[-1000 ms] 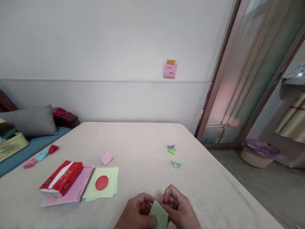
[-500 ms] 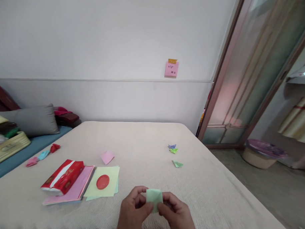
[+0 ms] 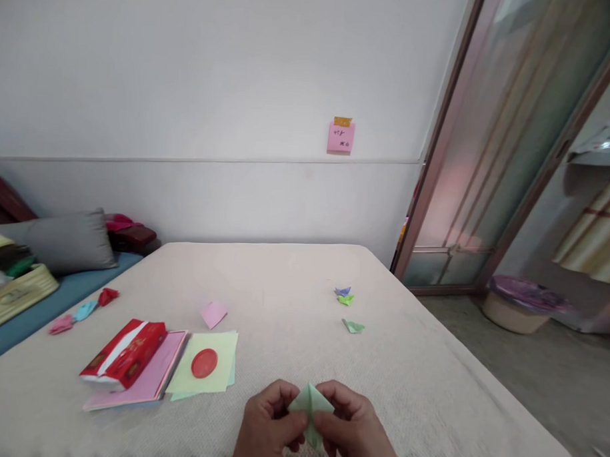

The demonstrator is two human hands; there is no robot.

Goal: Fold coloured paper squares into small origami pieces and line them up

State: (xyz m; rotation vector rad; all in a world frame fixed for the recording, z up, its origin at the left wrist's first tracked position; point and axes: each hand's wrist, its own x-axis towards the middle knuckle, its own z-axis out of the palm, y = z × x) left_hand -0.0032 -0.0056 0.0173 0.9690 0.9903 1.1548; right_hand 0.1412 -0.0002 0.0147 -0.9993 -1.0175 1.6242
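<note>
Between my two hands is a small light green folded paper (image 3: 311,403), its point turned up and a crease running down its middle. My left hand (image 3: 272,419) pinches its left side, thumb in front. On the other side my right hand (image 3: 351,420) grips it the same way, the two thumbs close together at the centre. Both hands are just above the cloth-covered surface (image 3: 283,288), near its front edge. The fingers behind the paper are partly hidden.
On the left lie a red tissue pack (image 3: 125,352) on coloured paper (image 3: 154,376), and a red disc (image 3: 204,363) on yellow sheets (image 3: 225,359). A pink paper (image 3: 213,314) lies further back. Small folded papers (image 3: 353,326) sit on the right, others (image 3: 85,310) at the left edge.
The green paper went from a square with a flat top edge to a diamond with its point up. My hands turned it and now hold its side corners.
</note>
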